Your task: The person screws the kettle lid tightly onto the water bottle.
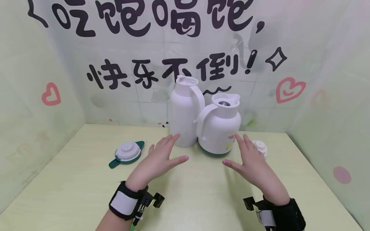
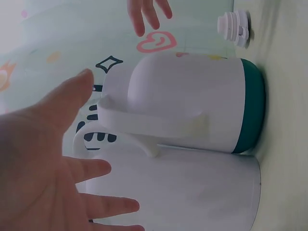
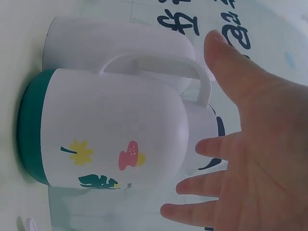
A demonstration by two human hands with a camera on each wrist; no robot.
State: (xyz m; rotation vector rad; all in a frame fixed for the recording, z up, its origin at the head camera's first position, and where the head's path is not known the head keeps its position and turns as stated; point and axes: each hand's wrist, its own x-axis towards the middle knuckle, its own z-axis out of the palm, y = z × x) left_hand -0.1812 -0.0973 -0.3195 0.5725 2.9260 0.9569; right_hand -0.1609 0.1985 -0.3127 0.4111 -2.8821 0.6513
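My left hand [image 1: 157, 160] is raised over the table with fingers straight and thumb spread, holding nothing. Opposite it my right hand [image 1: 252, 162] is held the same way, its palm facing inward and empty. Beyond the hands stand two white thermos jugs side by side. The tall jug [image 1: 183, 115] is at the left; the shorter jug [image 1: 221, 128] has a green base and stands slightly nearer. Its top is uncovered, showing a metal mouth. In the right wrist view, yellow, pink and green prints decorate the short jug [image 3: 115, 125]. Both handles lie between the jugs.
A white and green lid [image 1: 128, 151] lies on the table left of my left hand. Partly behind my right hand sits a small white stopper [image 1: 260, 147]. A printed cloth backdrop [image 1: 115, 106] rises right behind the jugs, with side panels left and right.
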